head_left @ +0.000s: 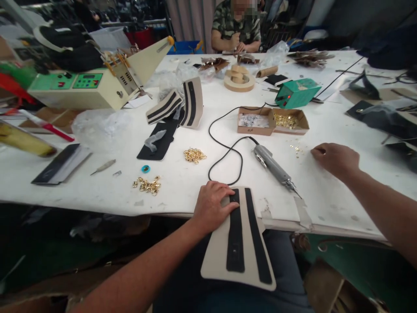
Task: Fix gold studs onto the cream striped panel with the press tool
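Note:
A beige panel [219, 256] with two black strips lies half on the table's front edge and half over the lap. My left hand [213, 204] holds its upper left part, thumb and fingertips on the left black strip, where small metal dots show. To the right, my right hand [339, 158] rests on the table with its fingers curled together; anything inside them is hidden. Small scattered gold pieces [297, 149] lie just left of it. Between the hands, a grey electric screwdriver [273, 165] lies with its tip toward the front edge.
Two cardboard boxes hold silver pieces [254, 120] and gold pieces [285, 121]. A green power box [298, 92] stands behind. Left are gold clasps [194, 155], gold rings [150, 185], strips, and a machine [84, 89]. A black cable [241, 163] loops mid-table. A person [236, 32] sits opposite.

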`<state>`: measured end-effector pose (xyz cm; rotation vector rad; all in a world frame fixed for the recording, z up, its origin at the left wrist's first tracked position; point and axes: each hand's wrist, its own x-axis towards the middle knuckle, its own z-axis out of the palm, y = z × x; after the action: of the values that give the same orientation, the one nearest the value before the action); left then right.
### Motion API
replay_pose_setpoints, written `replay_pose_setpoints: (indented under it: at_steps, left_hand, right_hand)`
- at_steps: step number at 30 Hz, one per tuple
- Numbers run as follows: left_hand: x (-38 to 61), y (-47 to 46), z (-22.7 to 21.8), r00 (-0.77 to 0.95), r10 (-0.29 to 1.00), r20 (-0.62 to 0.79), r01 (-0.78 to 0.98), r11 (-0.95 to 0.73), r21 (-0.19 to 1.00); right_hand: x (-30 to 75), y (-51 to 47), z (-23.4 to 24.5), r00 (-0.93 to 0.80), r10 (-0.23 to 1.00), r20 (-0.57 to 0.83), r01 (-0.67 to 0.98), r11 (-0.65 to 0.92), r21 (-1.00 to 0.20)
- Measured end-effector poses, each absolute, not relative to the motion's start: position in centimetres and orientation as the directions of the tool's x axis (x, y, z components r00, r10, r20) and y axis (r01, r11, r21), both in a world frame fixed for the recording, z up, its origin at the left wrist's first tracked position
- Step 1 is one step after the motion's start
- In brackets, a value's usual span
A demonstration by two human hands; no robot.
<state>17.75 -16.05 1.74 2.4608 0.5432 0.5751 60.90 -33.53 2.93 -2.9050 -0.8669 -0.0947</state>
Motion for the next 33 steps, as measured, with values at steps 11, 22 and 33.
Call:
replay_pose_setpoints:
  at_steps: [11, 22, 33]
  left_hand:
    - [17.8, -16.0, 1.7, 0.84, 0.484, 0.244, 0.27, -0.764, 0.585]
    - [17.5, -16.1, 1.0, 0.844, 0.457, 0.281, 0.236, -0.786, 0.571]
    - [17.4, -16.2, 1.0, 0.854, 0.437, 0.283, 0.218, -0.794, 0.568]
  right_hand:
    - [39.7, -30.5, 6.0, 0.382, 0.919, -0.094, 0.576, -0.316, -0.753]
    - [34.0, -28.4, 3.0, 0.384, 0.919, -0.091, 0.589, -0.32, -0.742]
    - [34.1, -28.1, 3.1, 0.381, 0.908, -0.171, 0.586, -0.381, -0.715]
